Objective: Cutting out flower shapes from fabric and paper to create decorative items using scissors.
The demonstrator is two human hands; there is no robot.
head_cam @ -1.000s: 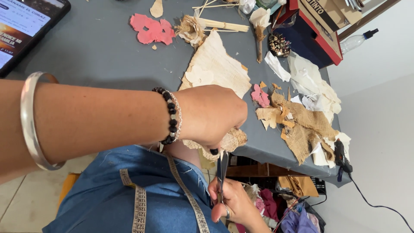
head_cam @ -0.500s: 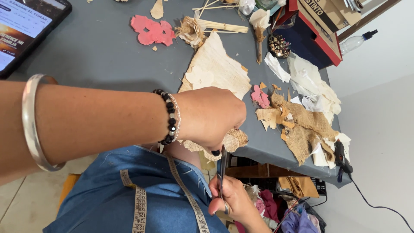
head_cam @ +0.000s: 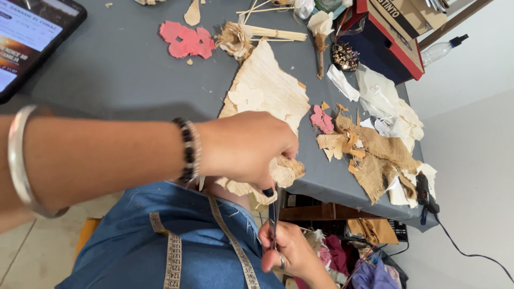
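Observation:
My left hand (head_cam: pixel 246 147), with a beaded bracelet at the wrist and a silver bangle up the arm, pinches a crumpled beige piece of fabric (head_cam: pixel 289 170) at the near edge of the grey table (head_cam: pixel 107 80). Below it my right hand (head_cam: pixel 289 251) grips the handles of a pair of scissors (head_cam: pixel 273 214). The blades point up into the beige piece, just under my left fingers. A larger beige sheet (head_cam: pixel 267 85) with cut-out shapes lies on the table behind my left hand.
Pink flower cut-outs (head_cam: pixel 184 40), wooden sticks (head_cam: pixel 273 33) and a dark tablet (head_cam: pixel 27 37) lie at the back. Burlap scraps (head_cam: pixel 375 155), white paper, a glue gun (head_cam: pixel 423 190) and a red and blue box (head_cam: pixel 396 32) crowd the right. A tape measure (head_cam: pixel 171 257) hangs over my blue top.

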